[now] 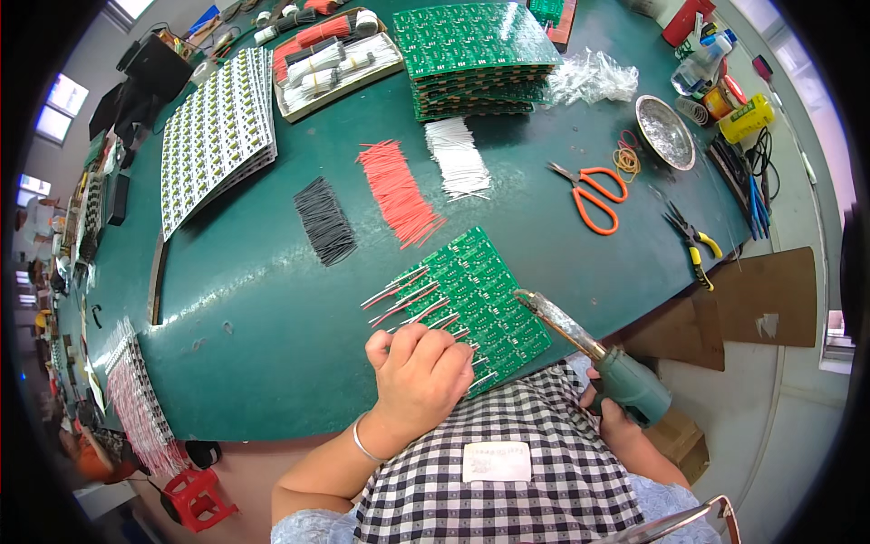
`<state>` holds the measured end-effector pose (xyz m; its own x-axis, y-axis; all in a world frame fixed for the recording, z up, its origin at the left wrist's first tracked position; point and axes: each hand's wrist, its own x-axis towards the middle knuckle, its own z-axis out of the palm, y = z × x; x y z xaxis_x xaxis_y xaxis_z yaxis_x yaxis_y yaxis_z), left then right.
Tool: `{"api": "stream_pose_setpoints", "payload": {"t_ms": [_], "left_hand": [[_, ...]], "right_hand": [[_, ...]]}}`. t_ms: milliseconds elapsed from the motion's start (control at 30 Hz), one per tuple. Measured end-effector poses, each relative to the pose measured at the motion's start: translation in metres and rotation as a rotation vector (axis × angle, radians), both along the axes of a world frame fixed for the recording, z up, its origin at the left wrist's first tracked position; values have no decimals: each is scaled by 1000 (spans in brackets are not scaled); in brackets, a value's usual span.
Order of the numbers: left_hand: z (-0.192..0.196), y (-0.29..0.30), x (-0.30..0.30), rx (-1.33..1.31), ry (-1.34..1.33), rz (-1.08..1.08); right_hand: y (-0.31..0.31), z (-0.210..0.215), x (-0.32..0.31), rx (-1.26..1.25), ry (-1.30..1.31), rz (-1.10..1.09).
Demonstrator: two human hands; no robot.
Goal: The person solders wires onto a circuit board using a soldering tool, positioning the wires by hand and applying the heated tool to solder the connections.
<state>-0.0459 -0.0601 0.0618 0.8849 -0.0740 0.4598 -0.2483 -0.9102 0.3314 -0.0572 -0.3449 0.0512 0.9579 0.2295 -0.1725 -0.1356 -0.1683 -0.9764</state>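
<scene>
A green circuit board panel lies near the table's front edge, with red, black and white wires sticking out along its left side. My left hand is closed over that wired edge, knuckles up; its fingertips are hidden, so what they pinch cannot be made out. Gripped by the handle in my right hand is a green soldering gun. Its long metal barrel points up and left, the tip over the board's right edge. Beyond the board lie bundles of cut black wires, red wires and white wires.
A stack of green circuit boards stands at the back, beside a box of wire bundles. White component sheets lie at left. To the right are orange-handled scissors, pliers and a metal dish.
</scene>
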Motion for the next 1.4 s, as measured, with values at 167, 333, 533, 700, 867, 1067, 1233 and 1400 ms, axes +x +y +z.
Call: {"api": "stream_pose_setpoints", "payload": {"t_ms": [167,333,533,700,867,1067,1233,1400], "left_hand": [[30,19,22,26,28,-19],[29,67,109,213,-114,120],[12,76,143,291,9,187],[11,74,146,297,38,173],[9,75,141,329,-33,198],[29,57,103,78,-37,-11],[37,34,34,-100,224,-377],[34,9,-2,-120,198,-257]], "right_hand": [[-5,-8,3,-4,-86,8],[-2,-9,1,27,-102,-27],[-6,-7,2,115,-109,16],[-15,-13,-3,10,-92,50],[-3,3,0,79,-8,-13],[-12,0,-7,61,-66,31],[-13,23,-21,64,72,-72],[-29,18,-33,-392,-283,112]]}}
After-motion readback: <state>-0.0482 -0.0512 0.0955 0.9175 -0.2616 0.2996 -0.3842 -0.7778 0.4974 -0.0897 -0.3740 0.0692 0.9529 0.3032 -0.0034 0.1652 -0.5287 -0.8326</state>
